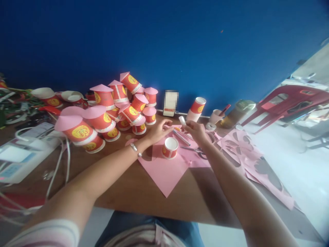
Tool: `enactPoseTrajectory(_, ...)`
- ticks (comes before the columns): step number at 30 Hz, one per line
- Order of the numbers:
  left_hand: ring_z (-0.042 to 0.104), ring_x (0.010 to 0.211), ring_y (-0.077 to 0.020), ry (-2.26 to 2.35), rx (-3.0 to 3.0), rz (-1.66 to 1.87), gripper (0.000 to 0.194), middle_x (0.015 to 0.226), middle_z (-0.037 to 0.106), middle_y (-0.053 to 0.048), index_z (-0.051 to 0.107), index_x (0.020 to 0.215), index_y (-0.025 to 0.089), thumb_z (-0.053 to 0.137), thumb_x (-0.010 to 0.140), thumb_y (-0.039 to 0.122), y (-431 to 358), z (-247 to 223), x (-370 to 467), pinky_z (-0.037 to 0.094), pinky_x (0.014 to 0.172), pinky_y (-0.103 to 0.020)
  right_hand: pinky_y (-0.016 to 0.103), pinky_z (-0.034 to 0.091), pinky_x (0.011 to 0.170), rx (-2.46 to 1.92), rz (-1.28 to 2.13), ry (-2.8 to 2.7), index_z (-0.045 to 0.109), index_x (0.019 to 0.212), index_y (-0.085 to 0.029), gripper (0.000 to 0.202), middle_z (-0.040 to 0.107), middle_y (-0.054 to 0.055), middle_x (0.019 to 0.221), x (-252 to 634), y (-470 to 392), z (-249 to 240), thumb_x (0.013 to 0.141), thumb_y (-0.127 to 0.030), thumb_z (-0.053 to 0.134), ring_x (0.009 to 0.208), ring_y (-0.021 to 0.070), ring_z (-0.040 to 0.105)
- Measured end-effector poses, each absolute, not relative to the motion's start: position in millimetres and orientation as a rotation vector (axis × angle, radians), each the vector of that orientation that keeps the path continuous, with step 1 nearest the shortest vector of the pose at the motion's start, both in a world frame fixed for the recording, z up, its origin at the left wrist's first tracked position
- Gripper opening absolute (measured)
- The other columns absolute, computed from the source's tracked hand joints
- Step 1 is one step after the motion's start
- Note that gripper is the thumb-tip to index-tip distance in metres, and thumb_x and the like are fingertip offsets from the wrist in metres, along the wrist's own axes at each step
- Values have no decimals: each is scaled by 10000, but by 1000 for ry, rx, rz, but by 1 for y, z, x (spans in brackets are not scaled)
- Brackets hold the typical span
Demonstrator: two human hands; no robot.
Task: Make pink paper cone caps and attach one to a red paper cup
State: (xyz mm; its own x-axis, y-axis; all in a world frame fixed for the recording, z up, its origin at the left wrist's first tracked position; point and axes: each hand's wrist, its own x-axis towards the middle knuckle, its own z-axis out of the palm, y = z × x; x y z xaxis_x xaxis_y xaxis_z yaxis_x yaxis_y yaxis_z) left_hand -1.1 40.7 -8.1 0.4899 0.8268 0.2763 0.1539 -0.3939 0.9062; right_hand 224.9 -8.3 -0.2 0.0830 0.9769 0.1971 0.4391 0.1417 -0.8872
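My right hand [196, 132] grips a small white tube [182, 120] that looks like a glue stick, its pale end pointing up and left. To its left, my left hand [160, 131] holds nothing, with thumb and fingers apart. Between my forearms a red paper cup [170, 148] with a white rim stands mouth up on a pink paper sheet [167, 175]. Behind the cup, near my fingers, lies a whitish pen-like stick [182, 137]. Scissors [193, 149] rest by my right wrist.
Several red cups with pink cone tops [104, 118] are piled at left. A power strip [20, 154] with white cables lies beyond them. At right are cut pink paper scraps [246, 157], a tape roll [211, 126], a bottle [238, 113] and a red chair [290, 103]. A blue wall [164, 44] stands behind.
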Motion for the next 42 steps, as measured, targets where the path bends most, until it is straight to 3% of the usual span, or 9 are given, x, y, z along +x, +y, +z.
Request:
enactPoseTrajectory(2,704,1023,-206,756,1748,980,449,1159,709,-101,617,1238,183,747,891,435,39,-12,-1,586,893,-352,325,547,685,-1278,926,-1368,748,978,-179,480,747,53,829,214,-12,-9,786,-618,769,734,188,665)
enactPoseTrajectory(6,710,954,-191,683,1622,954,471,1092,721,-89,643,1239,175,749,889,473,35,-23,-7,587,822,-310,281,446,573,-1316,1001,-1398,783,1027,-191,489,731,30,805,197,-22,-26,812,-630,750,625,145,570)
enactPoseTrajectory(10,710,968,-206,709,1627,1013,377,1060,743,-100,702,1106,166,732,903,483,31,-31,-9,577,800,-305,312,480,668,-1400,821,-1571,784,1094,-217,407,758,45,909,190,-31,-31,891,-556,686,727,181,618)
enactPoseTrajectory(14,715,935,-201,700,1566,1016,413,1030,738,-101,673,1157,160,742,892,469,29,-36,-9,573,764,-297,334,505,741,-1437,615,-1645,759,924,-214,255,739,61,982,185,-33,-31,883,-456,688,788,193,629)
enactPoseTrajectory(18,713,982,-193,698,1544,1033,461,1074,723,-97,628,1274,173,736,902,423,29,-40,-8,574,826,-303,325,512,679,-1361,846,-1396,695,890,-213,288,711,33,820,183,-31,-29,844,-493,744,716,189,626)
enactPoseTrajectory(23,699,1048,-222,721,1623,978,369,1121,730,-106,704,1129,174,763,876,434,29,-38,-5,568,904,-346,359,584,758,-1169,1102,-1100,684,982,-220,373,769,55,900,186,-30,-27,812,-531,800,811,222,723)
enactPoseTrajectory(30,721,1051,-254,697,1638,944,358,1122,765,-100,731,1110,194,788,853,437,23,-33,-5,567,936,-388,323,582,719,-1157,1156,-1048,716,1044,-235,393,775,23,884,188,-32,-31,778,-486,862,776,198,721)
enactPoseTrajectory(36,719,1011,-238,709,1725,932,322,1160,768,-97,750,1116,201,759,882,422,24,-31,-8,569,888,-363,361,578,849,-1161,1155,-1146,762,1072,-230,381,784,45,994,188,-35,-31,820,-508,825,915,222,728)
enactPoseTrajectory(42,702,1030,-241,741,1818,937,294,1089,771,-85,760,1043,198,716,919,460,24,-26,-9,546,880,-354,275,468,579,-1161,1128,-1135,742,1165,-238,486,611,-42,668,188,-35,-28,813,-567,807,607,142,567)
